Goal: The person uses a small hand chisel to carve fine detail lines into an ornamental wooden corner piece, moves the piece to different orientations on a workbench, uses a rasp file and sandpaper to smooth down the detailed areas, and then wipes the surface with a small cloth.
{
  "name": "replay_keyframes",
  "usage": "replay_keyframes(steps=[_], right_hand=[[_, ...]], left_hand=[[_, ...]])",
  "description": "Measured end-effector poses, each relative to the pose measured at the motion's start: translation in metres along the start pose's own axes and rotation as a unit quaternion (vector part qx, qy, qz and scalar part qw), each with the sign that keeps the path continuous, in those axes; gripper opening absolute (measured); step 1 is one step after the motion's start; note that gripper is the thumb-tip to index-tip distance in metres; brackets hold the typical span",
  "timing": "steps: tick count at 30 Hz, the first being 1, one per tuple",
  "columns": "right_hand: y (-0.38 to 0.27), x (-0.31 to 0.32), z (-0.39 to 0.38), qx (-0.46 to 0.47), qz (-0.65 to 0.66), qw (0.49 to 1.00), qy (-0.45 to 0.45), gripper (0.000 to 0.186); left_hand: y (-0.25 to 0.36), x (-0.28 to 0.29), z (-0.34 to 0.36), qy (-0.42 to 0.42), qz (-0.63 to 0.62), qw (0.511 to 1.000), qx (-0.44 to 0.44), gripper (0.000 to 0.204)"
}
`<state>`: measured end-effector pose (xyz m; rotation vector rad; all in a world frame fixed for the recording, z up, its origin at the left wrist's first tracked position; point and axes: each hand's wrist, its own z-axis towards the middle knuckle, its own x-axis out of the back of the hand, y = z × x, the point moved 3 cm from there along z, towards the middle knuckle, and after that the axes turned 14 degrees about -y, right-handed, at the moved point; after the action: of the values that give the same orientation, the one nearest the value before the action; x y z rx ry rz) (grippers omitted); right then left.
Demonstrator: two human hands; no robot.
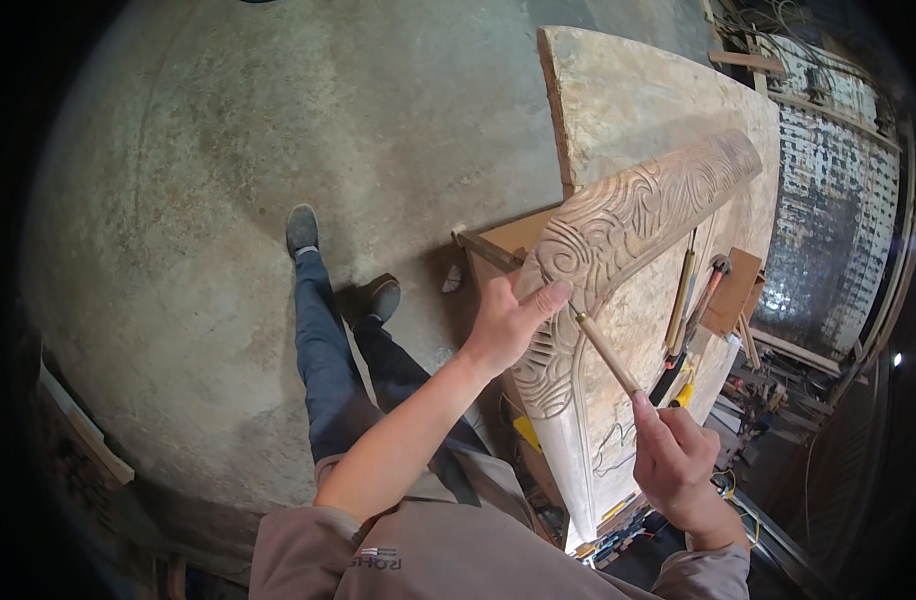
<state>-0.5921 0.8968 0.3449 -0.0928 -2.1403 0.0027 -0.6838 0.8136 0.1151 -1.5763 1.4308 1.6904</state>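
Observation:
A long, curved wooden piece (648, 205) carved with swirls lies on a pale, worn board (658, 90), its plain end toward me. My left hand (513, 325) grips the piece's left edge, thumb on the carving beside the metal tip of a chisel. My right hand (675, 460) is closed around the end of that chisel's wooden handle (608, 352), which slants from the carving down to the lower right.
Long-handled tools (683, 295), a hammer (720, 264) and a small brown board (728, 295) lie right of the carving. My feet (302, 228) are on a concrete floor (178, 300). A cardboard-coloured surface (508, 236) and a mottled panel (818, 230) flank the workbench.

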Motion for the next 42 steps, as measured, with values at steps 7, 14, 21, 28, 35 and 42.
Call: replay_keyframes(steps=[7,14,21,28,35,42], right_hand=[[-0.003,-0.006,0.000,0.005,-0.001,1.000,0.028,0.061],[-0.004,-0.007,0.003,0.010,-0.008,0.999,0.043,0.061],[-0.007,-0.003,-0.004,0.008,-0.016,1.000,0.020,0.060],[-0.007,-0.011,-0.004,0.004,-0.019,0.999,0.031,0.058],[-0.013,-0.013,-0.004,0.001,-0.007,0.999,0.035,0.057],[-0.021,-0.024,-0.003,-0.022,-0.004,0.998,0.065,0.052]], left_hand=[[-0.001,0.003,0.001,0.003,-0.001,1.000,-0.003,0.046],[-0.003,0.004,0.002,0.006,0.002,1.000,0.005,0.045],[-0.001,0.004,0.002,-0.014,-0.007,1.000,0.007,0.048],[-0.005,0.005,0.003,-0.019,-0.003,1.000,0.000,0.049],[-0.001,0.003,0.002,-0.011,-0.021,1.000,0.001,0.043],[-0.005,0.004,0.001,0.000,-0.016,1.000,-0.005,0.040]])
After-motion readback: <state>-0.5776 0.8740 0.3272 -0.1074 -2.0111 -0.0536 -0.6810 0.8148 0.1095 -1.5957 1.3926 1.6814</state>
